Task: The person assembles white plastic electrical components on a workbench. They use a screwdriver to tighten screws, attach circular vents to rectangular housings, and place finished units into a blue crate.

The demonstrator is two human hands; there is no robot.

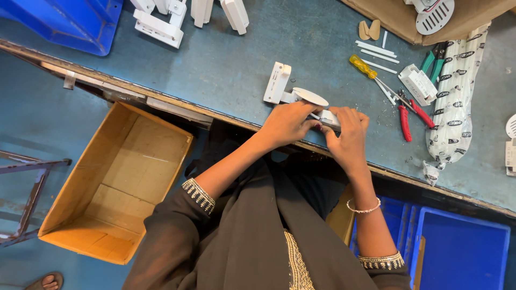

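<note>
The left hand (287, 122) and the right hand (346, 131) work at the near edge of the table (231, 64). Together they grasp a white plastic part (306, 99) between them; the fingers are closed around its right end. The part lies flat and its long axis runs from 10 o'clock to 4 o'clock, with the rectangular end pointing to 10 o'clock and a round disc in the middle. At 9 o'clock from the hands the table has open room. At 3 o'clock, near, lie red pliers (408, 115) and a yellow screwdriver (363, 66). Below the table edge, at 8 o'clock, stands an open cardboard box (115, 182).
</note>
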